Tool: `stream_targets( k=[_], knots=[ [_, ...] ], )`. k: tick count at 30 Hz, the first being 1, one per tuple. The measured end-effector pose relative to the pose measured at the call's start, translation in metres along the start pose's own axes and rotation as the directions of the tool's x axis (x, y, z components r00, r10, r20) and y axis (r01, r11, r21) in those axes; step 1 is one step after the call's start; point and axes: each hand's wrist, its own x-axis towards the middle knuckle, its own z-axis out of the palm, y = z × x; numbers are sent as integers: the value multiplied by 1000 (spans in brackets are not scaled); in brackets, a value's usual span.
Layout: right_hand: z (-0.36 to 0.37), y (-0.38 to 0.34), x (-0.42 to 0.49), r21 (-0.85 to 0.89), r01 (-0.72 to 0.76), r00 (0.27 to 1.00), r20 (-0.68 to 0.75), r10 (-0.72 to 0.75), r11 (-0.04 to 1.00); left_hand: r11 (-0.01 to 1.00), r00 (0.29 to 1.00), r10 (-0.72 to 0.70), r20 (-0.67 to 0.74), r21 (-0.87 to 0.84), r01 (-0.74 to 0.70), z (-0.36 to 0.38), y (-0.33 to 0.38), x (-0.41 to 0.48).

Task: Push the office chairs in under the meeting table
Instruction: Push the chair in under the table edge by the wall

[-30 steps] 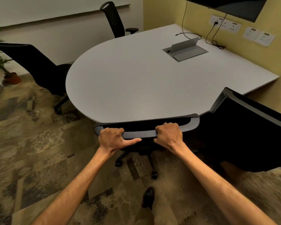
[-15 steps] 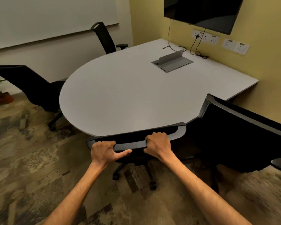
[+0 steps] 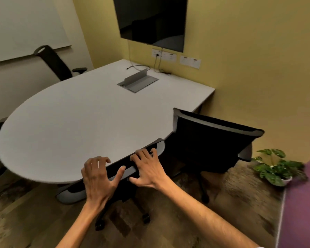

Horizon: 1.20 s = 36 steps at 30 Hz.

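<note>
Near office chair (image 3: 113, 173): backrest top against meeting table (image 3: 82, 122) edge, seat under. Left hand (image 3: 98, 178), right hand (image 3: 147, 170): fingers spread, gripping nothing, at backrest. Step judged: letting go. Next: right-side chair (image 3: 211, 140), angled off table, needs turning, pushing in.

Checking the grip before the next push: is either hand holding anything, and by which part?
Nothing is gripped. Left hand and right hand are open, fingers spread over the chair backrest's top edge.

The nearest black mesh-backed office chair (image 3: 115, 171) sits tucked under the rounded grey worktop (image 3: 75, 126); its backrest touches the edge. A second black chair (image 3: 209, 140) stands angled just beside the worktop's right side; two more (image 3: 55, 63) wait at the far side.
</note>
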Motion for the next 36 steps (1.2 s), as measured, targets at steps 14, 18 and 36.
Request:
stream_targets(
  k=[14, 18, 36],
  knots=[
    [-116, 145, -74, -81, -638, 711, -443, 545, 766, 779, 815, 571, 96, -377, -501, 67, 170, 109],
    [-140, 182, -83, -87, -693, 651, -503, 568, 716, 711, 715, 679, 166, -395, -582, 87, 220, 131],
    [-93, 339, -67, -219, -623, 765, 29, 643, 751, 828, 710, 537, 456, -125, -547, 219, 297, 191]
  ],
)
